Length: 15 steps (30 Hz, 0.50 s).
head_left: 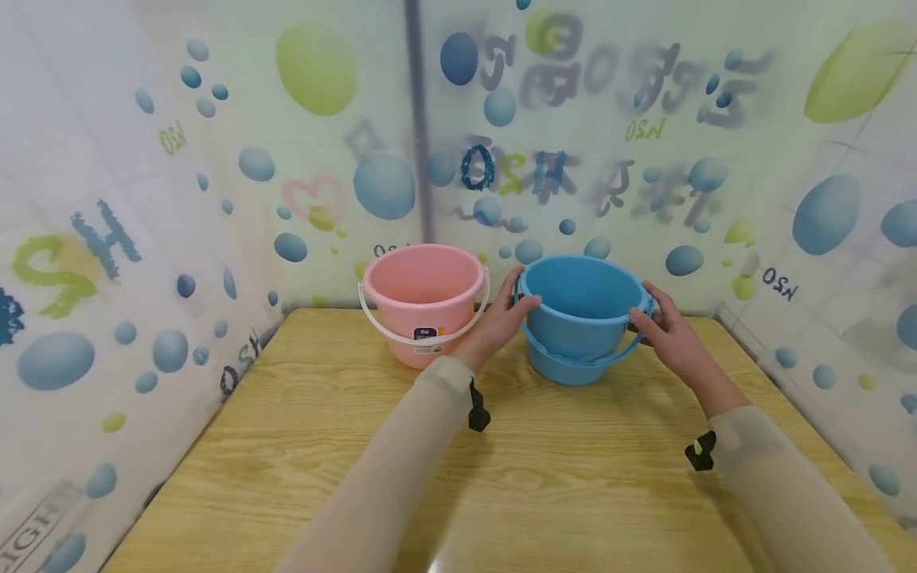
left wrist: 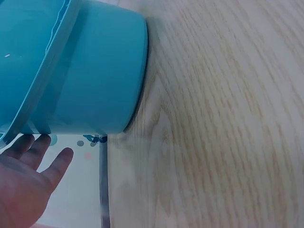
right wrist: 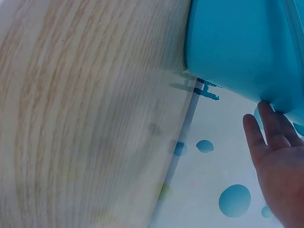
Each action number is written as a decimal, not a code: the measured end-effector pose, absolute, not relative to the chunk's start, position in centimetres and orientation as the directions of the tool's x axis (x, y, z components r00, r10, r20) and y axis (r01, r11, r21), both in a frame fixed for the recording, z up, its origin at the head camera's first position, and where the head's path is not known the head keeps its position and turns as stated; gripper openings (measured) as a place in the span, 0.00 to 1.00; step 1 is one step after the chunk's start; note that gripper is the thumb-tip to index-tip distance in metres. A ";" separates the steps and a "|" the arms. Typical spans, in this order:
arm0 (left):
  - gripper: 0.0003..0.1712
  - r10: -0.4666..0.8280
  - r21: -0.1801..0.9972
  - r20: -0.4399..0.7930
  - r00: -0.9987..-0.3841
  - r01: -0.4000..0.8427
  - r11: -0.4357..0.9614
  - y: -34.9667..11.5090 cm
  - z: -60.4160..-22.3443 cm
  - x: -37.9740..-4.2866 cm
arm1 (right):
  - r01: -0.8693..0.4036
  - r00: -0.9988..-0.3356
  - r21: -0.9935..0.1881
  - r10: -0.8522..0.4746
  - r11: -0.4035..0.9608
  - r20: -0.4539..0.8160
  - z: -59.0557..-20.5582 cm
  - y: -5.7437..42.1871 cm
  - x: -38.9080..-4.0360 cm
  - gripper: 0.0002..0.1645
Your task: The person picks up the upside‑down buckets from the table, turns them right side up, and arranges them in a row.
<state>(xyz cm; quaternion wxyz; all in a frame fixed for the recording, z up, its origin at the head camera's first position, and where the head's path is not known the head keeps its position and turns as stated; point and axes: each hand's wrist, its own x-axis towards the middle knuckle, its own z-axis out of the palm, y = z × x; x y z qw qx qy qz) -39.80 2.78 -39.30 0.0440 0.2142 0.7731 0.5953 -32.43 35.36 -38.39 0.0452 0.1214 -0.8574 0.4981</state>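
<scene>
A blue bucket stands upright on the wooden table, its blue handle hanging down across the front. My left hand holds its left side, the thumb at the rim. On the opposite side my right hand grips the rim, thumb on top and fingers behind. In the left wrist view, fingertips meet the bucket wall just below the rim. The right wrist view has fingertips against the wall too. Both thumbs are hidden in the wrist views.
Left of the blue bucket, a pink bucket with a white handle and a dark label stands on the table. My left hand and wrist overlap its right side in the head view. Cloth with printed bubbles hangs around the back and sides.
</scene>
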 end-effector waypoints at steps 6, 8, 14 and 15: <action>0.44 0.380 0.938 0.184 -0.907 0.277 0.207 2.7 -39.1 -39.9 | -0.249 -0.967 -0.850 -0.167 0.463 0.192 -38.4 35.3 -32.9 0.49; 0.45 0.377 0.937 0.180 -0.908 0.275 0.216 2.6 -39.0 -39.9 | -0.242 -0.969 -0.851 -0.162 0.466 0.187 -38.4 35.2 -33.0 0.49; 0.46 0.373 0.940 0.171 -0.912 0.264 0.215 2.6 -38.9 -40.0 | -0.234 -0.971 -0.855 -0.151 0.463 0.183 -38.4 34.8 -33.1 0.50; 0.46 0.372 0.941 0.169 -0.913 0.262 0.215 2.7 -38.9 -40.1 | -0.234 -0.971 -0.853 -0.149 0.466 0.185 -38.4 34.8 -33.1 0.50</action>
